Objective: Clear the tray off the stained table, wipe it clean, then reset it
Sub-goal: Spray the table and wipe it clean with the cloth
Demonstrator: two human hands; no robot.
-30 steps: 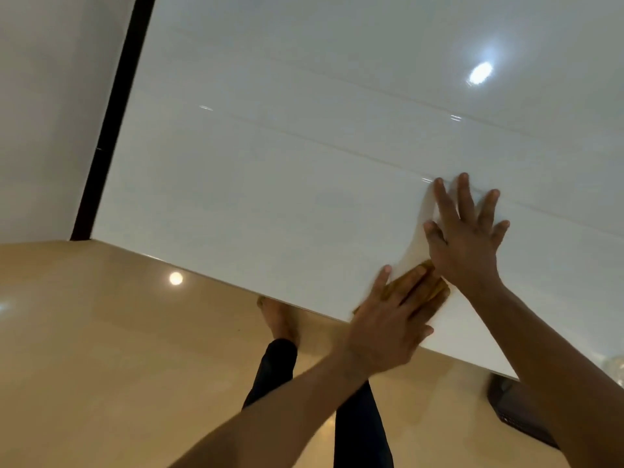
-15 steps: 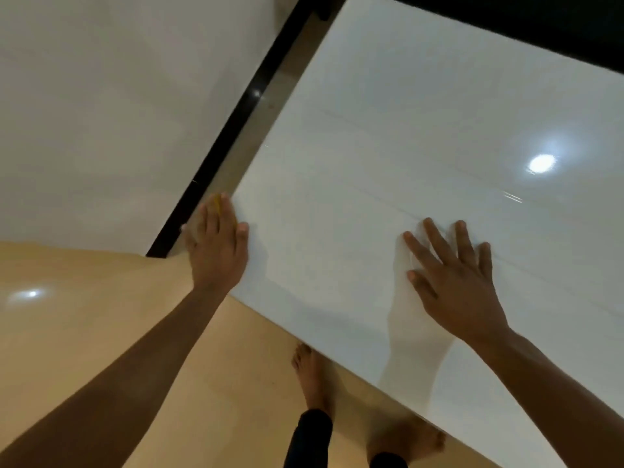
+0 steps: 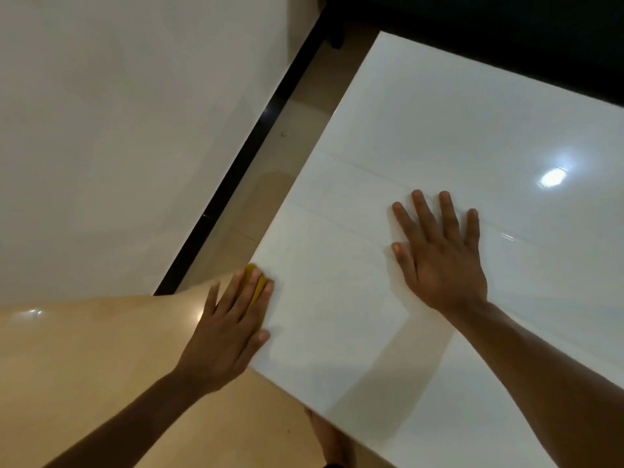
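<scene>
A glossy white table (image 3: 439, 136) fills the right of the view. My left hand (image 3: 229, 329) lies flat at the table's near left corner, pressing a yellow cloth (image 3: 254, 282) that peeks out under and between the fingers. My right hand (image 3: 439, 255) rests flat on the tabletop with straight, spread fingers and holds nothing. No tray is in view.
A beige tiled floor (image 3: 84, 366) lies left of and below the table. A white wall (image 3: 118, 130) with a black skirting strip (image 3: 236, 184) runs along the left. Dark furniture (image 3: 506, 32) stands beyond the table's far edge. My bare foot (image 3: 332, 440) shows under the near edge.
My left hand swept the cloth from beside my right hand to the table's left edge, then slid slightly nearer along it. The right hand stays flat on the table.
</scene>
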